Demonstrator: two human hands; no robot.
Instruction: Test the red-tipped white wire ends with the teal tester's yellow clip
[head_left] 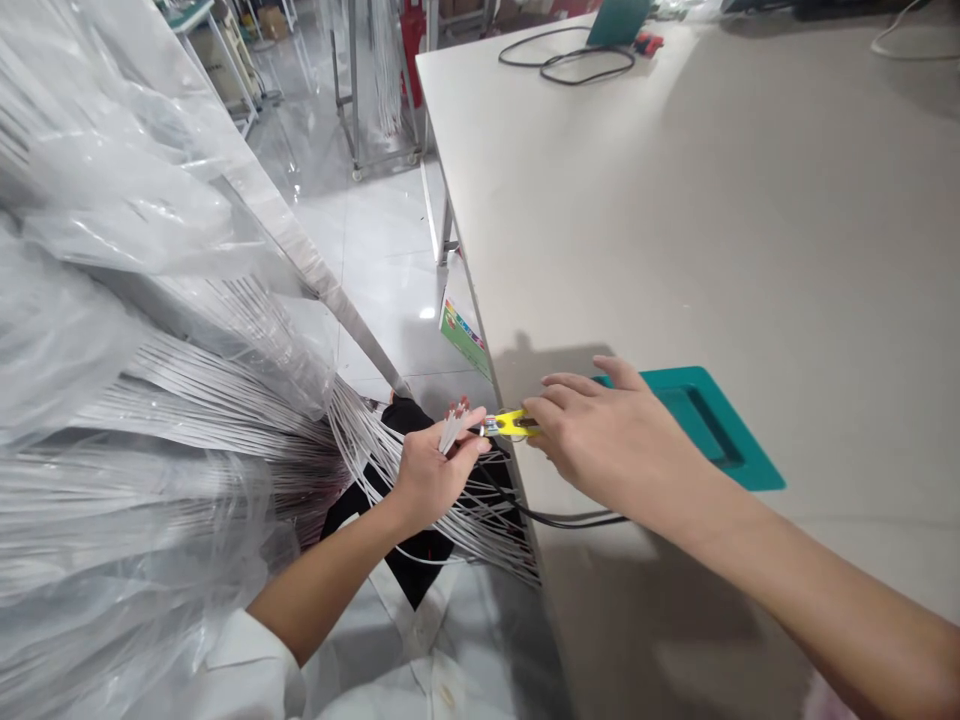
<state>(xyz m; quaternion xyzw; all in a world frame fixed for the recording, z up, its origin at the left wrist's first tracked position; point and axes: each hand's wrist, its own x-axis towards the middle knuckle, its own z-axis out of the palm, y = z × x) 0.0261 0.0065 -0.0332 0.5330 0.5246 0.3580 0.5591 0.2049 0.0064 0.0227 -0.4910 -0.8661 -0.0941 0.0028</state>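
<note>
A bunch of thin white wires [450, 432] with reddish-brown ends is gripped in my left hand [433, 470], near the table's left edge. My right hand [592, 425] is closed around a small yellow hand tool [514, 423], whose metal tip meets the fingertips of my left hand. The tool's exact kind does not show, and my fingers hide part of it. More long white wires [480, 520] drape across my lap below the left hand. Close beyond the right hand lies a teal tray [694, 400], partly covered by that hand.
Large bundles of white wires [202, 400], wrapped in clear plastic, hang on the left beside a metal bar [352, 320]. A black cable [570, 520] crosses the table edge. Another coiled cable [585, 68] lies at the far end of the table [675, 230]. A wheeled rack [352, 120] stands beyond.
</note>
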